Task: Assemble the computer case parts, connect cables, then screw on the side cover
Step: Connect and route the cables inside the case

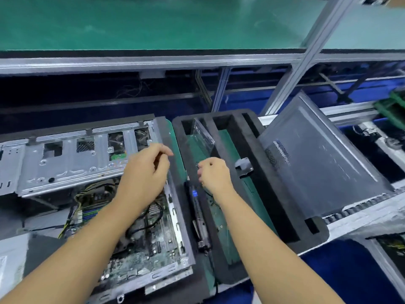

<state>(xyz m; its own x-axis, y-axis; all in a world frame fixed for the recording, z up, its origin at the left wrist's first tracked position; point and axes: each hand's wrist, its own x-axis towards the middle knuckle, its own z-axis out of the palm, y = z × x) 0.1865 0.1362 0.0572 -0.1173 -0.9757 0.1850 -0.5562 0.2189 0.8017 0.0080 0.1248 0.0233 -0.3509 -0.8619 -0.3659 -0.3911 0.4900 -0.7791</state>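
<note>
The open computer case lies on its side at the left, showing the motherboard, cables and a silver drive cage. My left hand hovers over the case's right edge with thumb and fingers pinched together; nothing shows between them. My right hand is over the black foam tray, fingers curled, and a thin dark cable runs just under it; I cannot see whether it holds it. A black front-panel strip with a blue port lies between case and tray. The grey side cover leans at the right.
In the foam tray's slots sit a clear plastic piece and a small grey bracket. An aluminium frame post rises behind the tray, under a green-topped shelf. Other cases stand along the conveyor at the far right.
</note>
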